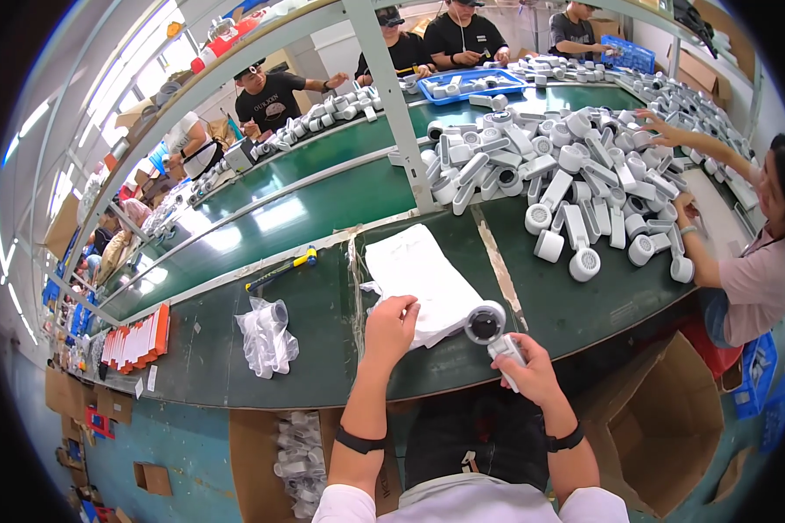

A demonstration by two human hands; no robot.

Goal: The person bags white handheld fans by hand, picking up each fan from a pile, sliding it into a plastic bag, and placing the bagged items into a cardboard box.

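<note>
My right hand [532, 373] is closed around the white handle of a small handheld fan [485, 322]. The fan's round head, with a dark centre, points up and away from my fingers. My left hand [392, 327] is at the left edge of a stack of thin white plastic bags [423, 275] on the green table. Its fingers are pressed together; whatever they may pinch is hidden. To the left lies a clear plastic bag [268, 338] with white parts inside. Beyond that is a yellow and black tool [281, 268], too small to name surely.
A large pile of white fans [576, 166] covers the table's right side, beside a seated co-worker [750, 253]. Orange-and-white flat boxes [138, 338] lie far left. Open cartons [658, 427] stand below the edge. A metal post [392, 105] rises ahead; several people work beyond the green belt.
</note>
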